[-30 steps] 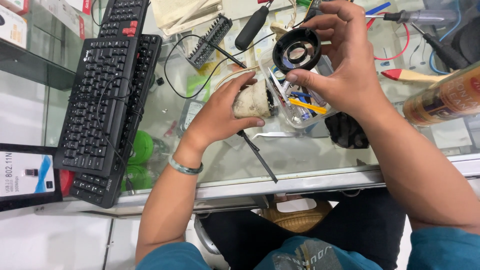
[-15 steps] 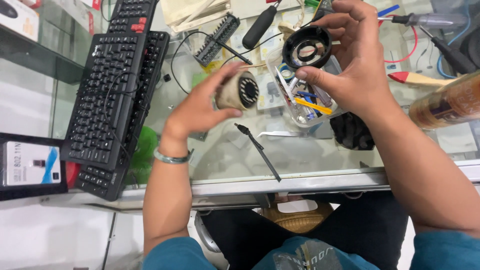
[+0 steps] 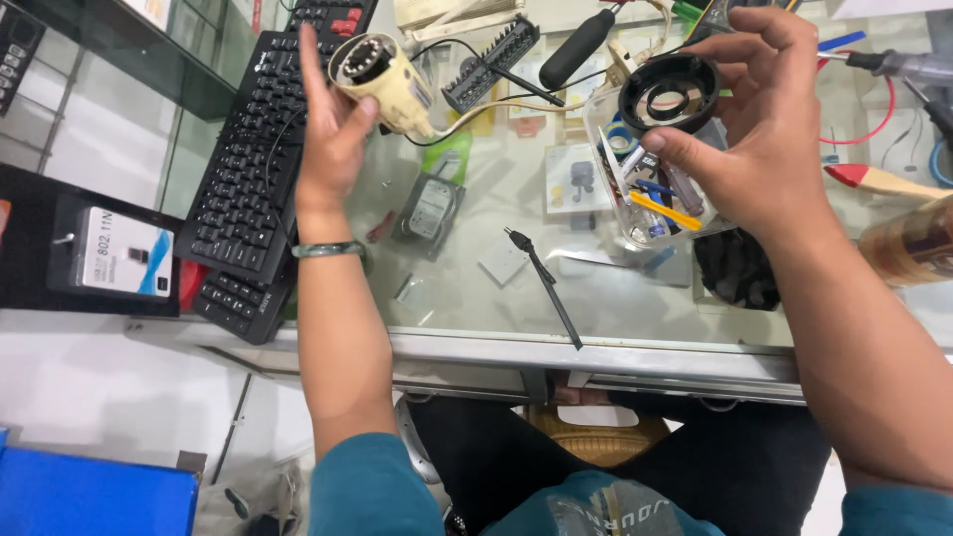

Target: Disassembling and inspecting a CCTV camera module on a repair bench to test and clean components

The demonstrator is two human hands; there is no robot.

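My left hand [image 3: 333,134] holds a cream cylindrical camera body [image 3: 385,77] with a black cable trailing from its back, lifted over the black keyboard [image 3: 253,169]. The camera's round lens end points up and left. My right hand [image 3: 764,129] grips a black plastic ring [image 3: 668,94] by its rim, above a clear tub of small tools [image 3: 650,194]. A black screwdriver [image 3: 544,283] lies on the glass counter [image 3: 476,298] between my two forearms.
A black bit holder [image 3: 491,62] and a black-handled tool [image 3: 578,47] lie at the back. A brush with a red ferrule [image 3: 879,184] and a brown bottle [image 3: 908,248] sit at the right. A boxed device [image 3: 119,253] lies left of the keyboard.
My left hand has lifted the camera body off the counter and swung it up and left over the keyboard. The right hand still holds the ring in about the same spot.
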